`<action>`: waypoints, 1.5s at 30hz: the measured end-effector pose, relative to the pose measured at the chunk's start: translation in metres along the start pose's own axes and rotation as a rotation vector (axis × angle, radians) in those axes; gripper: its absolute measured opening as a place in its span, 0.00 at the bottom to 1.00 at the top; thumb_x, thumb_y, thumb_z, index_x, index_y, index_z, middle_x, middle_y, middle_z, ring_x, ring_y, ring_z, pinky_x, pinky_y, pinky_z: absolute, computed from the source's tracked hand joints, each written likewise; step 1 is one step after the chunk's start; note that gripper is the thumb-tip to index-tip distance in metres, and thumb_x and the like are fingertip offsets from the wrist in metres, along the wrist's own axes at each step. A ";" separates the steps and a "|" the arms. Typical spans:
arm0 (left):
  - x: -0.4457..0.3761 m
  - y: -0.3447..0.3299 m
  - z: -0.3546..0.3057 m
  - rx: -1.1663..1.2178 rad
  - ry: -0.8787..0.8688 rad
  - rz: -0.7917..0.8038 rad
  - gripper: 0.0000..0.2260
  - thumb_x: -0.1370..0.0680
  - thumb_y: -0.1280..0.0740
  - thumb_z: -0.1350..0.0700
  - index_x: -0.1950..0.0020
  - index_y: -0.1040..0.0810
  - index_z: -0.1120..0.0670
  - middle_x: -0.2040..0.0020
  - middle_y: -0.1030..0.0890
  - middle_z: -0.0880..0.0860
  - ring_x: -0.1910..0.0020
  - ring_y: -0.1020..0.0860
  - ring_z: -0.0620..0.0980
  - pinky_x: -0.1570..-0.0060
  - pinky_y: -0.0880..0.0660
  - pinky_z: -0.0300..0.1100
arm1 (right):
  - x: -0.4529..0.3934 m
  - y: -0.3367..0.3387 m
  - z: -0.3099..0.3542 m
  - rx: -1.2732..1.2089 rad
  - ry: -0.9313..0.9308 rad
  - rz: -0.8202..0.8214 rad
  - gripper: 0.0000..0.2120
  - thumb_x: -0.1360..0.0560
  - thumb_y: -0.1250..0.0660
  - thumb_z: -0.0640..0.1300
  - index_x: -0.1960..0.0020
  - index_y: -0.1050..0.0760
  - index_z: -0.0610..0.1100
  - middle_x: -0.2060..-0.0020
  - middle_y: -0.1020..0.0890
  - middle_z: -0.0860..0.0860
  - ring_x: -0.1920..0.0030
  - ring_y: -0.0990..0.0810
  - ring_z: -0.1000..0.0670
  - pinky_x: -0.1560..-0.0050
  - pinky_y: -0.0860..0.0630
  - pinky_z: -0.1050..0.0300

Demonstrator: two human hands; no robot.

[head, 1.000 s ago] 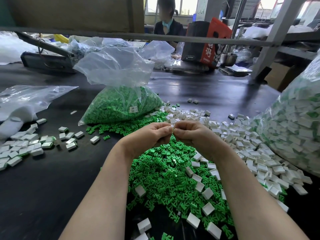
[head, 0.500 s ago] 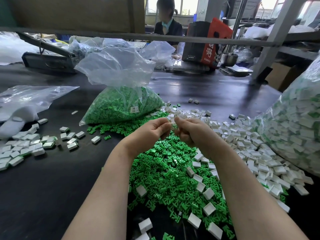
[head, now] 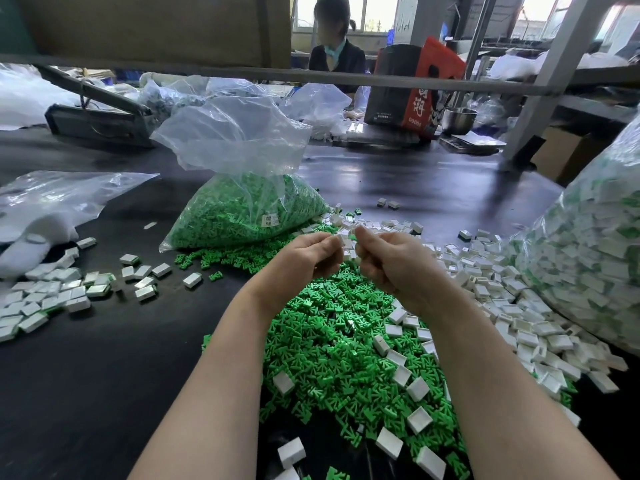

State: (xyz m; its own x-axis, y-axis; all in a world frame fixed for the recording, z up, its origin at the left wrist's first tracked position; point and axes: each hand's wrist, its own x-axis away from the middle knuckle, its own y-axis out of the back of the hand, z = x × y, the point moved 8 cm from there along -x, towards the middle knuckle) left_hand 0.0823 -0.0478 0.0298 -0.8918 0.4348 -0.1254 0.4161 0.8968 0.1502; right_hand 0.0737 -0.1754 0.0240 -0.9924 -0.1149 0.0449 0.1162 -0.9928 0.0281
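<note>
Both left hand (head: 308, 259) and right hand (head: 391, 263) are held over the green pieces (head: 329, 341), each grip pinched on a small part (head: 347, 241) between them. Joining is judged under way; an aligned press is needed next.

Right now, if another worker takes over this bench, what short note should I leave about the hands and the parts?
Left hand: held above the pile, fingers curled.
Right hand: the same, close beside it. Whatever they pinch is too small to tell.
Parts: loose green clips under the hands, white caps to the right, open clip bag behind.
Done, it seems: white pieces at the far left, some showing green. The big bag at the right also holds white and green together.
Left: most of both loose piles.
</note>
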 end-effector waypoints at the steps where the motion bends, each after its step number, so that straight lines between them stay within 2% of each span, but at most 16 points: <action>1: 0.000 0.000 0.001 0.083 0.010 -0.008 0.13 0.17 0.43 0.58 0.58 0.25 0.58 0.65 0.26 0.50 0.67 0.27 0.42 0.64 0.29 0.32 | 0.000 -0.002 0.004 0.058 0.049 0.000 0.16 0.20 0.37 0.51 0.62 0.27 0.42 0.78 0.27 0.51 0.78 0.34 0.54 0.79 0.39 0.65; 5: 0.001 0.002 0.002 0.236 0.022 -0.014 0.11 0.18 0.43 0.60 0.57 0.25 0.58 0.65 0.24 0.50 0.68 0.25 0.40 0.67 0.28 0.28 | 0.003 -0.009 0.015 0.151 0.176 0.026 0.16 0.17 0.40 0.45 0.63 0.27 0.44 0.77 0.27 0.50 0.77 0.36 0.53 0.77 0.40 0.64; 8: 0.002 -0.001 0.001 0.237 0.029 0.006 0.11 0.17 0.44 0.61 0.57 0.26 0.58 0.65 0.26 0.50 0.69 0.26 0.40 0.67 0.29 0.28 | 0.004 -0.010 0.020 0.157 0.227 0.016 0.15 0.18 0.40 0.43 0.62 0.27 0.43 0.76 0.27 0.50 0.76 0.36 0.52 0.76 0.39 0.65; 11: 0.002 -0.002 0.001 0.228 0.041 0.009 0.10 0.17 0.44 0.61 0.55 0.25 0.58 0.64 0.25 0.51 0.68 0.25 0.39 0.66 0.28 0.28 | 0.004 -0.009 0.020 0.176 0.258 0.006 0.14 0.18 0.39 0.42 0.62 0.26 0.43 0.75 0.28 0.49 0.72 0.37 0.47 0.73 0.40 0.60; 15: 0.003 -0.003 -0.002 0.163 0.016 0.037 0.11 0.17 0.44 0.60 0.56 0.25 0.56 0.64 0.27 0.50 0.68 0.27 0.39 0.67 0.29 0.27 | 0.003 -0.010 0.020 0.231 0.283 0.022 0.14 0.18 0.38 0.41 0.63 0.26 0.43 0.77 0.28 0.51 0.75 0.36 0.51 0.74 0.39 0.64; 24: 0.004 -0.007 -0.007 0.053 0.015 0.092 0.13 0.16 0.44 0.60 0.59 0.27 0.55 0.66 0.30 0.50 0.71 0.31 0.38 0.68 0.32 0.26 | -0.001 -0.013 0.009 0.281 0.231 0.136 0.14 0.17 0.40 0.42 0.61 0.28 0.41 0.74 0.30 0.50 0.73 0.35 0.52 0.72 0.37 0.65; 28: 0.002 -0.006 -0.001 -0.027 0.035 0.091 0.11 0.16 0.44 0.60 0.57 0.29 0.57 0.65 0.32 0.51 0.68 0.33 0.40 0.66 0.32 0.27 | -0.002 -0.016 -0.001 0.299 0.170 0.171 0.17 0.16 0.43 0.44 0.64 0.29 0.43 0.78 0.33 0.57 0.76 0.38 0.57 0.75 0.40 0.67; 32: 0.000 -0.009 0.007 -0.044 0.075 0.125 0.10 0.16 0.44 0.58 0.55 0.28 0.57 0.65 0.31 0.49 0.69 0.32 0.39 0.65 0.31 0.27 | 0.000 -0.017 -0.006 0.203 0.113 0.220 0.17 0.17 0.43 0.45 0.64 0.31 0.45 0.77 0.35 0.57 0.76 0.41 0.57 0.75 0.43 0.64; 36: 0.002 -0.012 0.009 -0.022 0.099 0.167 0.13 0.16 0.43 0.58 0.58 0.25 0.52 0.66 0.30 0.47 0.70 0.32 0.37 0.67 0.32 0.27 | 0.002 -0.016 -0.009 0.195 0.076 0.251 0.15 0.17 0.42 0.45 0.62 0.30 0.43 0.74 0.36 0.52 0.75 0.42 0.56 0.74 0.45 0.63; 38: 0.003 -0.013 0.011 -0.069 0.115 0.195 0.12 0.16 0.43 0.58 0.57 0.25 0.53 0.67 0.31 0.46 0.71 0.32 0.37 0.68 0.33 0.26 | 0.003 -0.017 -0.011 0.228 0.061 0.263 0.14 0.17 0.42 0.44 0.59 0.29 0.41 0.72 0.34 0.52 0.75 0.40 0.57 0.74 0.44 0.64; 42: 0.004 -0.016 0.013 -0.108 0.125 0.210 0.10 0.16 0.43 0.57 0.54 0.25 0.55 0.67 0.31 0.47 0.71 0.33 0.37 0.70 0.35 0.27 | 0.003 -0.015 -0.014 0.271 0.055 0.248 0.16 0.17 0.41 0.44 0.49 0.28 0.28 0.72 0.32 0.54 0.75 0.39 0.58 0.75 0.43 0.66; 45: 0.003 -0.015 0.012 -0.065 0.116 0.195 0.10 0.16 0.43 0.56 0.54 0.25 0.54 0.65 0.31 0.48 0.69 0.33 0.39 0.68 0.34 0.29 | 0.003 -0.015 -0.012 0.269 0.076 0.251 0.18 0.17 0.41 0.45 0.49 0.28 0.28 0.71 0.34 0.52 0.75 0.39 0.57 0.75 0.43 0.65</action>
State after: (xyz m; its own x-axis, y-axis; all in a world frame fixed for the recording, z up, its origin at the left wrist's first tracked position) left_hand 0.0757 -0.0588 0.0155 -0.8113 0.5841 0.0250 0.5740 0.7878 0.2235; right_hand 0.0686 -0.1613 0.0113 -0.9308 -0.3655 0.0099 0.3528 -0.8906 0.2871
